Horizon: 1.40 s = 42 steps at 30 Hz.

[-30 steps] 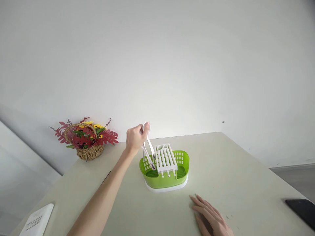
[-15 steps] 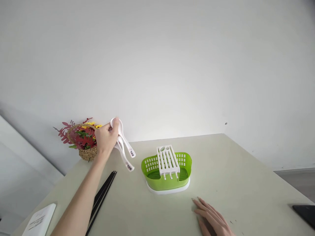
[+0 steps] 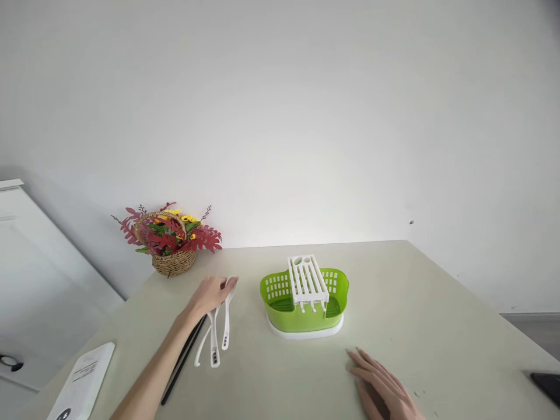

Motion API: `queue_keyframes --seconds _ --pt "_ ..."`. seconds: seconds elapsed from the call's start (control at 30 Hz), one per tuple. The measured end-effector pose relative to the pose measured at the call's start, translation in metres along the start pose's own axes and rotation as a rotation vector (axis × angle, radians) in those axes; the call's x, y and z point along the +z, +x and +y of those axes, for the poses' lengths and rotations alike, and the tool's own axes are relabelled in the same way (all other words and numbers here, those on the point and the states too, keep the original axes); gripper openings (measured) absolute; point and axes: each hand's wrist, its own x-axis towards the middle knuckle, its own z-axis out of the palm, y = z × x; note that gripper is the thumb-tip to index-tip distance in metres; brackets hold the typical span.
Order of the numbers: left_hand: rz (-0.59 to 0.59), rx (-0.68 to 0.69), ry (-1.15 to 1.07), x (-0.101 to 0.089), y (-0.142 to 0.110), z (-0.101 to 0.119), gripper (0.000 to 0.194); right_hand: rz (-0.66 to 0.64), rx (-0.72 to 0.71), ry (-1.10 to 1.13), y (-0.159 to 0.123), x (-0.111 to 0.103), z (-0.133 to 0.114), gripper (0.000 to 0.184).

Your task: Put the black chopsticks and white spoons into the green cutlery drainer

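Note:
My left hand is closed around the bowl ends of several white spoons, whose handles hang down and fan out toward me. Labels show near the handle ends. Under and beside my left forearm lie black chopsticks, partly covered by the arm. In the middle of the table stands a green basket on a white base, with a white slotted rack across its top and small hooks at the front. My right hand rests on the table to the right of the basket, fingers stretched out, holding nothing.
A wicker basket of artificial flowers stands at the back left by the wall. At the left front edge lies a white box with print on it. A black object sits at the right edge. A white cabinet stands left.
My left hand has come down and toward me with the spoons, and their handles now hang downward. It no longer covers the flowers. My right hand stays on the table. The view has shifted slightly.

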Motion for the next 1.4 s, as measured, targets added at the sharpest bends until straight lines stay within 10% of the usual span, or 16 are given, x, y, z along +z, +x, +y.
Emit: queue_keyframes --seconds 0.53,1.1,1.4 --pt "-0.179 0.068 -0.021 0.046 -0.021 -0.029 0.059 -0.004 0.010 0.038 0.001 -0.004 -0.003 0.033" --pt "0.010 0.228 0.152 0.057 -0.042 -0.019 0.053 0.023 0.053 0.111 0.003 -0.011 -0.014 0.032" --pt "0.107 0.260 0.190 0.031 -0.040 -0.005 0.042 -0.044 0.000 0.062 0.002 -0.014 -0.004 0.029"
